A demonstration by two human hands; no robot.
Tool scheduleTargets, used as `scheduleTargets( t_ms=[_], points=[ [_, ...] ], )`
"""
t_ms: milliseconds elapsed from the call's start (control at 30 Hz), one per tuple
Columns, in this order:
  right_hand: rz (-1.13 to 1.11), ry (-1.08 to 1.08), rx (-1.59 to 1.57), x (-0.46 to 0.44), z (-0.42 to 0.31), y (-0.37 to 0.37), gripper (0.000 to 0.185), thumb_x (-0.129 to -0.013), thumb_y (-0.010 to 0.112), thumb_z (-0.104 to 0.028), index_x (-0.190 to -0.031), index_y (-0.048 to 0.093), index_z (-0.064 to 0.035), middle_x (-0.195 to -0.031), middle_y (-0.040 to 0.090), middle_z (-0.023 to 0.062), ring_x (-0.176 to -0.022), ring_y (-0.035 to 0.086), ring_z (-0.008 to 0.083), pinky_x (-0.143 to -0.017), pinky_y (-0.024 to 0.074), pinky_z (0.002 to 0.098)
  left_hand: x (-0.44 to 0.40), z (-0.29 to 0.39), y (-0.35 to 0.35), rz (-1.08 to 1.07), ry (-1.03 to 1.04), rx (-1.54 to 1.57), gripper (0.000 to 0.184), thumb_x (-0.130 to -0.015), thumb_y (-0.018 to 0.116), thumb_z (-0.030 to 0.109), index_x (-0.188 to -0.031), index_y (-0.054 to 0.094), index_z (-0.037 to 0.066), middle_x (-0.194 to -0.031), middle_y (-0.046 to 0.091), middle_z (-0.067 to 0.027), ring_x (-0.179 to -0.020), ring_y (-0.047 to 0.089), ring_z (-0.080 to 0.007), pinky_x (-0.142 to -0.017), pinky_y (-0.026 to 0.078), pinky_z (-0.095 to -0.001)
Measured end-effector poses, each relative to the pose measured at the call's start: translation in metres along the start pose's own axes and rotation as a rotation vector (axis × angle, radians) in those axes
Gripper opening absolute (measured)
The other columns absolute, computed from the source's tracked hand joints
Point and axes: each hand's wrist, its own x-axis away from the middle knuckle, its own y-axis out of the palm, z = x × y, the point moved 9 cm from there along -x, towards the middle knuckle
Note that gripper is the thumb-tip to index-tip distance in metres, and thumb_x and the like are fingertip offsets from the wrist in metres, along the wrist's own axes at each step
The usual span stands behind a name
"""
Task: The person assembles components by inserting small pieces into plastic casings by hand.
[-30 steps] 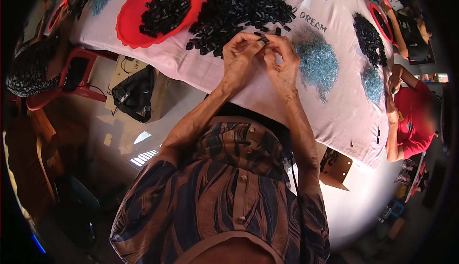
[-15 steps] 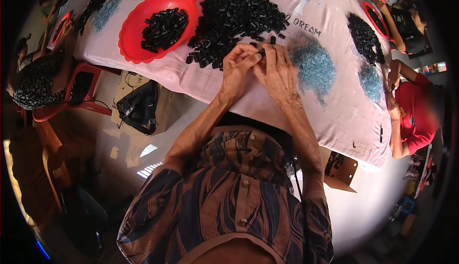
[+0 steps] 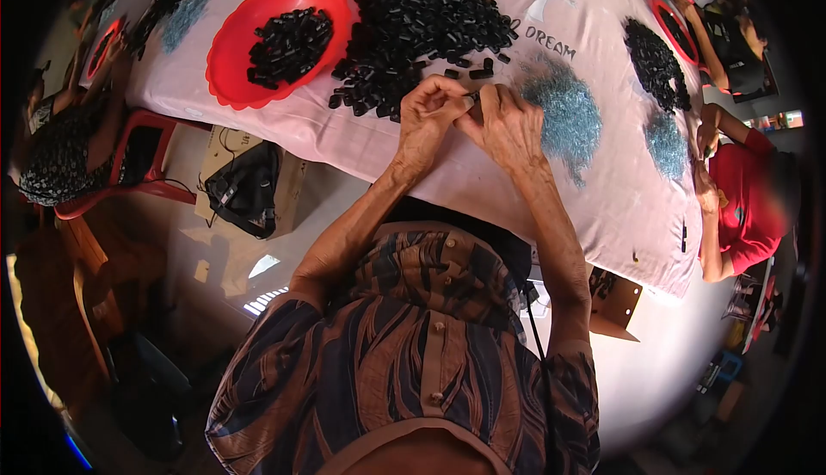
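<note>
My left hand [image 3: 430, 118] and my right hand [image 3: 508, 126] meet above the cloth, fingertips pinched together around a small black cylindrical piece [image 3: 474, 96]. Fingers cover most of it. Just beyond them lies a large heap of similar black pieces [image 3: 430, 23], with a few loose ones at its near edge. To the right of my right hand spreads a pile of tiny blue-grey shiny pieces [image 3: 564, 118], too small to identify. A red basin [image 3: 225, 66] holding more black pieces sits left of the heap.
A pink printed cloth [image 3: 344, 144] covers the table. Along the right edge a person in red [image 3: 748, 208] works beside other black and blue-grey piles. A red chair [image 3: 138, 161], a cardboard box with a black bag [image 3: 245, 191] and an open carton [image 3: 615, 303] stand below the table's edge.
My hands remain pinched together, with my right hand turned slightly and shifted a little right. The view has shifted slightly. Loose black pieces beyond my fingers are more visible now.
</note>
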Motion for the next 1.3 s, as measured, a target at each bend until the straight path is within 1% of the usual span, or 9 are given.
scheduleTargets(
  t_ms=[133, 200, 233, 300, 433, 733, 800, 1133, 1300],
  points=[
    [0.02, 0.006, -0.004, 0.003, 0.002, 0.0, 0.035, -0.07, 0.074, -0.033, -0.077, 0.054, -0.0057, -0.063, 0.058, 0.0069, -0.051, 0.061, 0.0212, -0.041, 0.0468, 0.0334, 0.0, -0.003, 0.0, -0.021, -0.011, -0.034, 0.01, -0.081, 0.06, -0.006, -0.088, 0.061, 0.002, -0.083, 0.061, -0.0004, -0.078, 0.057, -0.0074, -0.074, 0.045, -0.0207],
    [0.045, 0.048, -0.034, 0.004, 0.003, -0.002, 0.033, -0.067, 0.077, -0.028, -0.07, 0.051, -0.0068, -0.062, 0.057, 0.0074, -0.051, 0.061, 0.0239, -0.043, 0.0472, 0.0348, 0.0, -0.003, 0.0, -0.016, -0.022, -0.036, 0.01, -0.081, 0.06, -0.005, -0.088, 0.061, 0.002, -0.083, 0.061, 0.0004, -0.078, 0.056, -0.0066, -0.074, 0.044, -0.0202],
    [0.048, 0.054, -0.033, 0.004, 0.002, -0.002, 0.033, -0.067, 0.077, -0.028, -0.07, 0.051, -0.0068, -0.062, 0.057, 0.0074, -0.051, 0.061, 0.0239, -0.043, 0.0472, 0.0348, 0.0, -0.003, 0.001, -0.021, -0.026, -0.04, 0.01, -0.081, 0.06, -0.005, -0.088, 0.061, 0.002, -0.083, 0.061, 0.0004, -0.078, 0.056, -0.0066, -0.074, 0.044, -0.0202],
    [0.07, 0.074, -0.032, 0.003, 0.002, -0.005, 0.034, -0.067, 0.077, -0.028, -0.07, 0.051, -0.0068, -0.062, 0.058, 0.0075, -0.051, 0.061, 0.0241, -0.043, 0.0473, 0.0346, 0.0, 0.0, -0.001, 0.018, -0.008, -0.058, 0.009, -0.081, 0.061, -0.007, -0.085, 0.06, 0.001, -0.078, 0.062, -0.0008, -0.071, 0.058, -0.0077, -0.068, 0.046, -0.0205],
    [0.055, 0.088, -0.027, 0.002, 0.002, -0.003, 0.034, -0.067, 0.076, -0.029, -0.07, 0.05, -0.0067, -0.062, 0.059, 0.0083, -0.05, 0.062, 0.0245, -0.042, 0.0472, 0.0346, 0.001, 0.0, 0.001, 0.0, -0.03, -0.033, 0.008, -0.081, 0.062, -0.006, -0.085, 0.061, 0.001, -0.078, 0.062, -0.0007, -0.072, 0.057, -0.0074, -0.069, 0.046, -0.0205],
    [0.043, 0.086, -0.031, 0.006, 0.008, 0.005, 0.033, -0.07, 0.074, -0.028, -0.068, 0.049, -0.0076, -0.058, 0.059, 0.0074, -0.049, 0.062, 0.0246, -0.041, 0.0465, 0.0348, 0.002, -0.004, -0.002, 0.036, -0.088, -0.126, 0.002, -0.084, 0.063, 0.003, -0.085, 0.062, 0.002, -0.078, 0.061, 0.001, -0.072, 0.055, -0.0062, -0.068, 0.043, -0.02],
    [0.008, 0.081, -0.054, 0.007, 0.009, 0.008, 0.034, -0.07, 0.074, -0.029, -0.067, 0.048, -0.0078, -0.056, 0.058, 0.0068, -0.047, 0.06, 0.0242, -0.041, 0.0457, 0.0345, 0.004, -0.006, -0.003, 0.08, -0.162, -0.079, 0.004, -0.085, 0.062, 0.006, -0.085, 0.063, 0.002, -0.076, 0.061, 0.0015, -0.07, 0.055, -0.0061, -0.068, 0.043, -0.0199],
    [0.035, 0.104, -0.1, 0.008, 0.012, 0.006, 0.038, -0.07, 0.076, -0.031, -0.066, 0.047, -0.0083, -0.055, 0.056, 0.0069, -0.045, 0.059, 0.0253, -0.042, 0.0456, 0.0364, 0.002, -0.014, -0.009, 0.089, -0.163, -0.082, 0.009, -0.086, 0.063, 0.011, -0.083, 0.063, 0.003, -0.071, 0.058, 0.0033, -0.064, 0.049, -0.0045, -0.062, 0.039, -0.0189],
    [0.026, 0.091, -0.098, 0.008, 0.011, 0.009, 0.039, -0.073, 0.075, -0.034, -0.065, 0.048, -0.008, -0.054, 0.058, 0.0071, -0.046, 0.06, 0.0259, -0.042, 0.0458, 0.0369, 0.001, -0.017, -0.01, 0.076, -0.146, -0.076, 0.014, -0.088, 0.061, 0.015, -0.082, 0.063, 0.002, -0.07, 0.057, 0.0032, -0.064, 0.048, -0.0046, -0.062, 0.039, -0.0197]
  ],
)
